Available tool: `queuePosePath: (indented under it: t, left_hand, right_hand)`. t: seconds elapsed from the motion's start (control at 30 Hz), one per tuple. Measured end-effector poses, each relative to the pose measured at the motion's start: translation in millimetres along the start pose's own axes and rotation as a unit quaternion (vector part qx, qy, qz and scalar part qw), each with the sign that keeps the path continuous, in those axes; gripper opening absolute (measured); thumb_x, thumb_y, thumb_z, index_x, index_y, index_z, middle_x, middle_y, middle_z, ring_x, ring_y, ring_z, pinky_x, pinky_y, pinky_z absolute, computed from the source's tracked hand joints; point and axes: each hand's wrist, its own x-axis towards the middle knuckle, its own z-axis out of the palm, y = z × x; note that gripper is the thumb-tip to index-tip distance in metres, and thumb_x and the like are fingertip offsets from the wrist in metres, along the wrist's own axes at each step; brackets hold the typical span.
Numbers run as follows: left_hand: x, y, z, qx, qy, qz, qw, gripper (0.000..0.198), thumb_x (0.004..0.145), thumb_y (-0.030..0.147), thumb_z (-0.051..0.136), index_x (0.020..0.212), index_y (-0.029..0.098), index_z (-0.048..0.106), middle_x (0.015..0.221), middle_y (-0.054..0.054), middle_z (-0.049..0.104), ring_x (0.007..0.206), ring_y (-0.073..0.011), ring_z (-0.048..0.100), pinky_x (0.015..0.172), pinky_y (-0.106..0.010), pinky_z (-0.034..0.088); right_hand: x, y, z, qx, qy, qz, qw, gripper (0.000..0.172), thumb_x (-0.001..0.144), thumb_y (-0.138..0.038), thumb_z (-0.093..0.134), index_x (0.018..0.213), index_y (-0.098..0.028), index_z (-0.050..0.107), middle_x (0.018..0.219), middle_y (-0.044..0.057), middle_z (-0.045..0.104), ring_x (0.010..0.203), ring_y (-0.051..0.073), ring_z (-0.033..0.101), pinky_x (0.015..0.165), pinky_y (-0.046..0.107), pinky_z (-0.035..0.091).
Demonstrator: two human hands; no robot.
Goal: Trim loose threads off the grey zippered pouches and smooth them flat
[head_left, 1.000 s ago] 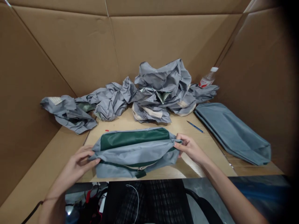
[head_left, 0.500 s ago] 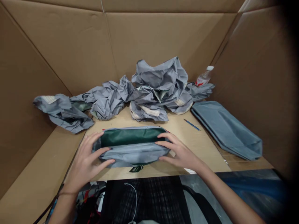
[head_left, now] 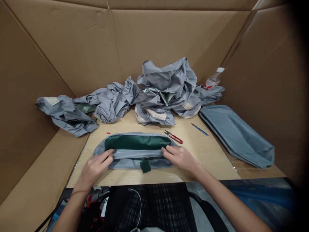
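Note:
A grey-blue fabric bag [head_left: 137, 154] lies on the table in front of me, its dark green lining showing along the opening. My left hand [head_left: 98, 166] pinches the bag's near edge at the left end. At the right end of that same edge, my right hand [head_left: 181, 158] is closed on the fabric. The edge stretches fairly straight between both hands. From the near side hangs a small dark green tag [head_left: 145, 166]. Just beyond my right hand lie red-handled thread snips [head_left: 174, 137], touching neither hand.
Crumpled grey fabric pieces [head_left: 111, 104] line the back of the table [head_left: 193, 167]. A clear bottle [head_left: 212, 80] with a white cap stands behind them. A smoother grey-blue bag [head_left: 238, 133] rests at right, beside a blue pencil [head_left: 200, 129]. Cardboard walls [head_left: 181, 38] enclose the table.
My spread hands have closed on the bag's near edge and flattened the opening. The tag now lies more face-up, and the snips have come into full view.

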Motion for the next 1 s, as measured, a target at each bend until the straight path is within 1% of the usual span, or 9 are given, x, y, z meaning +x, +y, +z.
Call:
queuePosePath:
  t: [0.1, 0.2, 0.37, 0.5, 0.6, 0.67, 0.77, 0.87, 1.0]
  left_hand:
    - [-4.4, -1.1, 2.5, -0.029, 0.004, -0.010, 1.000, 0.024, 0.085, 0.014, 0.051, 0.090, 0.025, 0.072, 0.111, -0.005, 0.072, 0.101, -0.0194, 0.068, 0.093, -0.028, 0.050]
    - [-10.1, 0.4, 4.0, -0.037, 0.047, -0.044, 0.997, 0.022, 0.083, 0.015, 0.051, 0.090, 0.023, 0.070, 0.108, -0.009, 0.069, 0.103, -0.0225, 0.064, 0.096, -0.035, 0.047]
    - [-17.7, -1.7, 7.4, -0.025, 0.100, -0.131, 0.986, 0.015, 0.079, 0.024, 0.059, 0.090, 0.020, 0.069, 0.109, -0.011, 0.055, 0.104, -0.0257, 0.057, 0.094, -0.039, 0.045]
    - [-18.6, -4.6, 7.6, -0.018, 0.104, -0.189, 0.976, 0.021, 0.077, 0.031, 0.059, 0.085, 0.018, 0.072, 0.104, -0.010, 0.047, 0.101, -0.0251, 0.054, 0.092, -0.039, 0.046]
    - [-18.7, -0.7, 6.1, -0.007, 0.111, -0.245, 0.963, 0.027, 0.075, 0.038, 0.061, 0.086, 0.019, 0.076, 0.101, -0.011, 0.046, 0.102, -0.0286, 0.051, 0.098, -0.046, 0.040]
    - [-19.2, 5.4, 6.6, -0.014, 0.105, -0.294, 0.950, 0.032, 0.074, 0.039, 0.060, 0.095, 0.021, 0.076, 0.093, -0.009, 0.049, 0.093, -0.0272, 0.053, 0.093, -0.047, 0.041]
    - [-18.8, 15.6, 10.7, -0.059, 0.086, -0.373, 0.922, 0.041, 0.075, 0.040, 0.060, 0.112, 0.023, 0.069, 0.072, -0.002, 0.053, 0.067, -0.0204, 0.054, 0.072, -0.038, 0.046]
    - [-13.9, 22.2, 15.4, -0.135, 0.103, -0.429, 0.887, 0.046, 0.069, 0.043, 0.065, 0.110, 0.023, 0.063, 0.066, 0.001, 0.056, 0.061, -0.0178, 0.055, 0.065, -0.032, 0.047]
    - [-3.4, 28.1, 15.3, -0.290, 0.128, -0.470, 0.824, 0.052, 0.060, 0.047, 0.070, 0.101, 0.023, 0.050, 0.065, 0.001, 0.063, 0.067, -0.0205, 0.065, 0.068, -0.034, 0.054]
  right_hand:
    - [-6.2, -3.3, 6.4, 0.005, -0.002, 0.019, 1.000, 0.024, 0.097, -0.010, 0.040, 0.095, -0.019, 0.062, 0.075, 0.003, 0.058, 0.063, 0.014, 0.052, 0.057, 0.027, 0.036]
    - [-15.2, -5.8, 10.6, 0.027, 0.010, 0.065, 0.997, 0.020, 0.095, -0.013, 0.043, 0.097, -0.019, 0.062, 0.091, 0.007, 0.063, 0.081, 0.017, 0.058, 0.070, 0.028, 0.046]
    - [-29.5, -7.7, 12.2, 0.087, 0.044, 0.157, 0.983, 0.027, 0.089, -0.021, 0.057, 0.116, -0.018, 0.059, 0.114, 0.013, 0.055, 0.108, 0.025, 0.054, 0.091, 0.041, 0.048]
    - [-34.6, -7.4, 14.2, 0.015, 0.065, 0.143, 0.987, 0.033, 0.090, -0.014, 0.054, 0.122, -0.022, 0.063, 0.114, 0.013, 0.051, 0.108, 0.026, 0.051, 0.087, 0.041, 0.048]
    - [-34.5, -9.7, 15.3, -0.024, 0.021, 0.126, 0.992, 0.041, 0.091, -0.010, 0.051, 0.127, -0.024, 0.063, 0.104, 0.011, 0.053, 0.094, 0.023, 0.053, 0.079, 0.036, 0.050]
    - [-33.6, -15.9, 15.8, -0.015, -0.009, 0.168, 0.986, 0.042, 0.088, -0.014, 0.058, 0.128, -0.024, 0.063, 0.098, 0.011, 0.052, 0.089, 0.023, 0.052, 0.075, 0.036, 0.050]
    - [-32.0, -31.7, 16.8, 0.002, -0.043, 0.274, 0.961, 0.050, 0.085, -0.018, 0.063, 0.135, -0.026, 0.059, 0.091, 0.010, 0.050, 0.083, 0.023, 0.053, 0.072, 0.035, 0.052]
    - [-29.7, -46.8, 17.8, 0.030, -0.071, 0.360, 0.930, 0.057, 0.089, -0.015, 0.053, 0.143, -0.032, 0.048, 0.085, 0.008, 0.053, 0.075, 0.022, 0.056, 0.069, 0.035, 0.052]
    - [-22.8, -54.2, 17.3, 0.222, -0.003, 0.434, 0.873, 0.054, 0.091, -0.017, 0.041, 0.142, -0.033, 0.050, 0.090, 0.007, 0.060, 0.081, 0.022, 0.061, 0.076, 0.039, 0.053]
